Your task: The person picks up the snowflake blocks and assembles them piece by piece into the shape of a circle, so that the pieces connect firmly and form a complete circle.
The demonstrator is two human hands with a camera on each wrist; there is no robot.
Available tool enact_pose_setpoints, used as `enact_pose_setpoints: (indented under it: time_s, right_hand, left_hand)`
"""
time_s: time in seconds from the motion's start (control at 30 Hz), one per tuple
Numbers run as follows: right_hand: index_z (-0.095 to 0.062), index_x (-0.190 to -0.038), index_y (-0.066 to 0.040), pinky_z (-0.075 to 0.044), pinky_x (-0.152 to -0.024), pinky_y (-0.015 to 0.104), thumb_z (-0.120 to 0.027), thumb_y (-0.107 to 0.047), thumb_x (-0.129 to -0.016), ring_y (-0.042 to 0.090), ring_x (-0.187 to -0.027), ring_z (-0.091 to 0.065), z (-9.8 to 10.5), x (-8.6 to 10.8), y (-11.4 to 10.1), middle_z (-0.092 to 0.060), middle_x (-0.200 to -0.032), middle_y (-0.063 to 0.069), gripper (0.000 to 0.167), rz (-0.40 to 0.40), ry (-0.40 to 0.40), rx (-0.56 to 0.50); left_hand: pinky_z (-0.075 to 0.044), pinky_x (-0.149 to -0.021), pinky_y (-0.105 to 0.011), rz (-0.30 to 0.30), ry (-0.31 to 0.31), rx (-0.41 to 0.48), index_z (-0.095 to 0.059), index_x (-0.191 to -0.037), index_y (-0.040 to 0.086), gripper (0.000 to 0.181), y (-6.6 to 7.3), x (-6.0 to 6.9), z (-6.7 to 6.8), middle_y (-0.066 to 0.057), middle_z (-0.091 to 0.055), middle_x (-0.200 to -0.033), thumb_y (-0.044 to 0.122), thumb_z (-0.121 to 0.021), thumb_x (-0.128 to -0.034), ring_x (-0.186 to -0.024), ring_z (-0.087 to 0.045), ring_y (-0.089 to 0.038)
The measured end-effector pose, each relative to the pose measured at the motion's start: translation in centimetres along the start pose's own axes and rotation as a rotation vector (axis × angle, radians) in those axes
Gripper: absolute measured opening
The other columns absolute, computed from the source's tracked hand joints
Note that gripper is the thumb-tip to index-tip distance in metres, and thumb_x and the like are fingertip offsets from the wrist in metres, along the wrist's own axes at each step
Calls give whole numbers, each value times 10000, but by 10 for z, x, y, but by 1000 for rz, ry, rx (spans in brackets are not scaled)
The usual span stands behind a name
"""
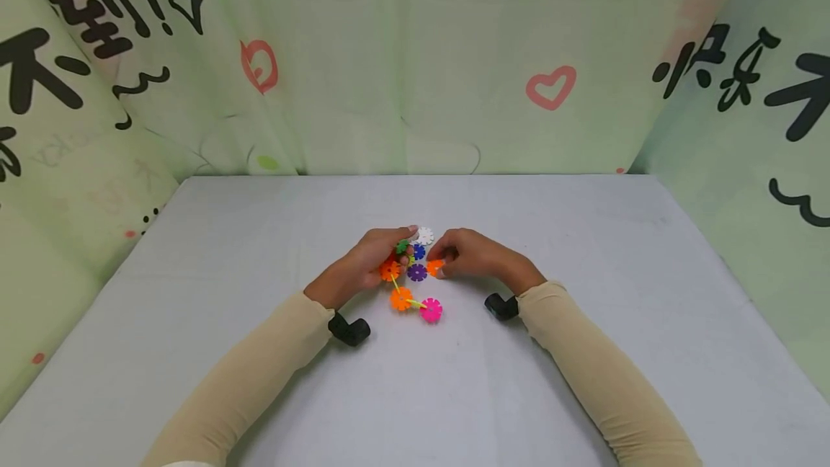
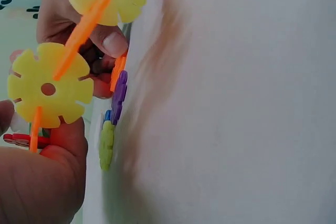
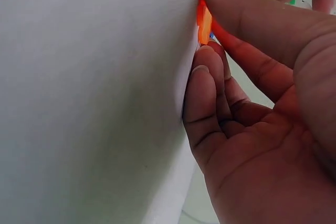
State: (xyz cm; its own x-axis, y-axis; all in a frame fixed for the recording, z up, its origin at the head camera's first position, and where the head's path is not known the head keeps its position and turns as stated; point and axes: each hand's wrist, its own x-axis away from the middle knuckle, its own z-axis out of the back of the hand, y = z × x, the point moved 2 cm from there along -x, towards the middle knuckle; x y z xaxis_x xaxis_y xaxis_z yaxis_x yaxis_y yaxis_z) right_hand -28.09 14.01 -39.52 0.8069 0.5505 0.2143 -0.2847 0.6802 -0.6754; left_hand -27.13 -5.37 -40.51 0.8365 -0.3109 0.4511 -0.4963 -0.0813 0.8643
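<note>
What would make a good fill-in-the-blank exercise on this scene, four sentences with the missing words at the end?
1. In the right grip, the pinched disc is ____.
2. In the head view, the purple disc sits just below the ____ disc.
3. At the lower right of the disc chain, the end disc is ____.
4. In the left wrist view, the two large discs facing the camera are ____.

Missing words: orange; blue; pink; yellow.

Discs (image 1: 417,273) lie on the table (image 1: 596,251) between the hands (image 1: 369,258) (image 1: 476,254), curtain (image 1: 402,92) on 3 sides.
</note>
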Motion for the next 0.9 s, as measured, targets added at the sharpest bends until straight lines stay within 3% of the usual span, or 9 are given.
enact_pose_setpoints:
  time_s: [0.37, 0.63, 0.9]
  right_hand:
    - [-644, -1003, -44, -467, -733, 309, -698, -16, -848, 202, -804, -524, 0, -3, 2, -600, -871, 42, 167, 67, 56, -21]
    - [-700, -1099, -39, -469, -851, 334, -599, 22, -892, 209, -924, -557, 3, -1, 2, -670, -1039, 55, 239, 91, 184, -55]
    - [-702, -1087, -37, -525, -745, 347, -616, -38, -914, 217, -795, -613, 11, -1, 0, -666, -968, 78, 193, 102, 288, -204]
  left_hand:
    - [-434, -499, -168, 19, -27, 49, -518, -1161, 2, 337, -3, 0, -2, -49, -540, -792, 298, -539, -1001, -558, -442, -112]
    - [-433, -508, -169, 39, -44, 25, -529, -1096, -21, 332, -4, 1, -5, -42, -547, -780, 298, -530, -1003, -556, -439, -112]
    - [-429, -495, -177, 41, -77, -6, -533, -1112, -42, 360, 0, 2, -7, -30, -554, -744, 299, -523, -998, -539, -436, -111]
